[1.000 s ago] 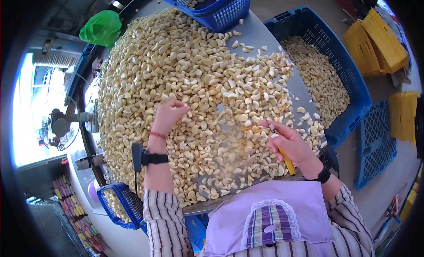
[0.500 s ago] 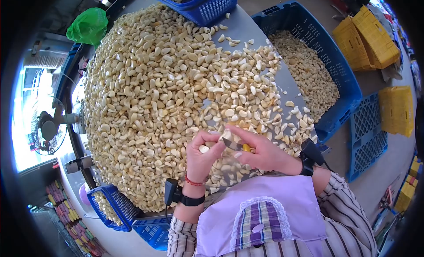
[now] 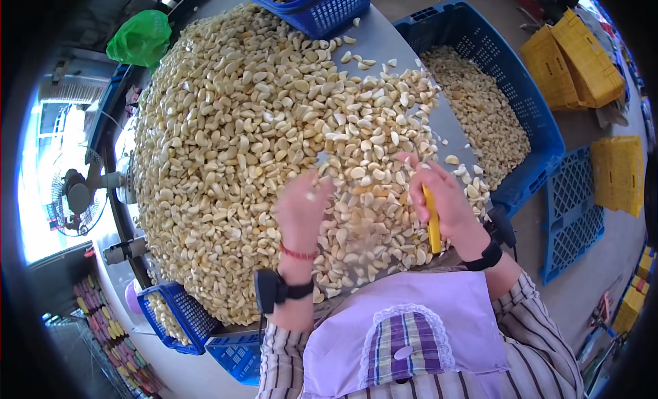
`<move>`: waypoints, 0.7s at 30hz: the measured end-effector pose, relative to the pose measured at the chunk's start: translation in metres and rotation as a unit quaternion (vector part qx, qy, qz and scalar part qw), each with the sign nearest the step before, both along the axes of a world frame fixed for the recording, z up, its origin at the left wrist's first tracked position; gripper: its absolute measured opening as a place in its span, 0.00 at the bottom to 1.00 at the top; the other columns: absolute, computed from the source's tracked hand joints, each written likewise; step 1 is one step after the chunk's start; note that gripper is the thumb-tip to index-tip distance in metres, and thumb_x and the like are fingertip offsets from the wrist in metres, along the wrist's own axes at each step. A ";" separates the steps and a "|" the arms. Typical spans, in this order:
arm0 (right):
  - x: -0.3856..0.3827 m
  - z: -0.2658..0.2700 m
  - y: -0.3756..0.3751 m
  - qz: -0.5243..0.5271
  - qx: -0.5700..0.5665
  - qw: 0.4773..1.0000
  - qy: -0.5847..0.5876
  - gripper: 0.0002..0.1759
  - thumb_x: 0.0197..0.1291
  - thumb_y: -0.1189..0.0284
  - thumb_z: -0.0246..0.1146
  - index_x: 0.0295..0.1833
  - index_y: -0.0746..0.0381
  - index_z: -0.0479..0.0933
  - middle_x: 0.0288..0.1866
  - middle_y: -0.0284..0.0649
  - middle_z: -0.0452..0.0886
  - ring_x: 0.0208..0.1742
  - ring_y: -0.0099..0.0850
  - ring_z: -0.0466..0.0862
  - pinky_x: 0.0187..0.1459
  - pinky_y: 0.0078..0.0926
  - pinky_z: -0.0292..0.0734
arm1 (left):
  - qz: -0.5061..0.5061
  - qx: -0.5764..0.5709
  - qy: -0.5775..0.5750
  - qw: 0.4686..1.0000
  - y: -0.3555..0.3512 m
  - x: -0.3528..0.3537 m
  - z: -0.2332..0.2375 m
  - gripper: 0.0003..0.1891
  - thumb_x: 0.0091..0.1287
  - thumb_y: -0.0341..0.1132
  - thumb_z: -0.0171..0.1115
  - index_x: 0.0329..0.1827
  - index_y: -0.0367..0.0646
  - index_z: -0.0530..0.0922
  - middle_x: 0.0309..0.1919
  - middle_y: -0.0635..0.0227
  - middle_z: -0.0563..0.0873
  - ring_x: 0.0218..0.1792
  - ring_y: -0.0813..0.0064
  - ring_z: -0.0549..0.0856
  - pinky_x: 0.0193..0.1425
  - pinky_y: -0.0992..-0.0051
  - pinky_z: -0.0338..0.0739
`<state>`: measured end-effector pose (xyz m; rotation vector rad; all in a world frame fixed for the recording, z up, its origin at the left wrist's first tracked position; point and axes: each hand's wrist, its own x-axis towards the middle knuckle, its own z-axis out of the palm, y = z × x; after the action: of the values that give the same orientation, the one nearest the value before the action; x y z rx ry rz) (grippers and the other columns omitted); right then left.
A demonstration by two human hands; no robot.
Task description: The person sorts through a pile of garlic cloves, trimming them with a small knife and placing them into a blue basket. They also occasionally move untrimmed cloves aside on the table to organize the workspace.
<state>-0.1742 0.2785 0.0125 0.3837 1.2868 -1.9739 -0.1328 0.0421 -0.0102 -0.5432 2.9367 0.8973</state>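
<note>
A big heap of peeled garlic cloves [image 3: 226, 145] covers the metal table [image 3: 384, 37]. Over its near part hovers my left hand [image 3: 303, 210], smeared by motion; a pale spot shows at its fingers, but I cannot make out whether they hold a clove. My right hand [image 3: 449, 201], farther right above the heap's edge, is closed round a knife with a yellow handle [image 3: 433, 224]. The handle's end points down toward my apron, and the blade is hidden from view. Loose cloves lie under and between both hands.
A large blue crate [image 3: 548, 167] of cloves stands right of the table. One blue basket [image 3: 329, 16] sits at the far edge, another [image 3: 181, 317] at the near left. Yellow crates [image 3: 586, 63], a green bag [image 3: 140, 39] and a fan [image 3: 79, 193] are farther out.
My hands were together with the knife blade at a clove. They have now parted: the left moved up and slightly left, the right moved right and up with the knife turned.
</note>
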 end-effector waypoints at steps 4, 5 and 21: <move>0.006 -0.003 -0.001 0.010 -0.021 0.999 0.041 0.21 0.71 0.63 0.49 0.66 0.56 0.68 0.22 0.28 0.67 0.15 0.15 0.66 0.17 0.12 0.63 | -0.006 -0.180 0.012 0.984 -0.035 -0.034 -0.032 0.14 0.61 0.44 0.64 0.44 0.45 0.83 0.42 0.58 0.85 0.38 0.60 0.85 0.43 0.65 0.78; 0.009 -0.001 -0.004 0.031 -0.015 0.998 0.050 0.21 0.70 0.64 0.49 0.66 0.58 0.68 0.23 0.29 0.68 0.15 0.16 0.67 0.18 0.12 0.64 | -0.006 -0.182 0.014 0.983 -0.042 -0.035 -0.038 0.14 0.61 0.44 0.64 0.44 0.45 0.83 0.42 0.58 0.85 0.38 0.60 0.85 0.43 0.65 0.78; 0.026 -0.008 -0.022 0.213 0.074 0.916 0.332 0.34 0.63 0.65 0.58 0.72 0.63 0.59 0.64 0.46 0.73 0.55 0.28 0.76 0.56 0.25 0.69 | 0.090 0.585 -0.001 0.806 0.014 0.029 0.014 0.13 0.68 0.30 0.60 0.53 0.37 0.78 0.23 0.77 0.76 0.20 0.91 0.71 0.22 0.90 0.61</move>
<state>-0.1483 0.2560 0.0046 -0.5204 1.7581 -1.6741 -0.1038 0.0560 0.0040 -0.6508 1.7127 2.3365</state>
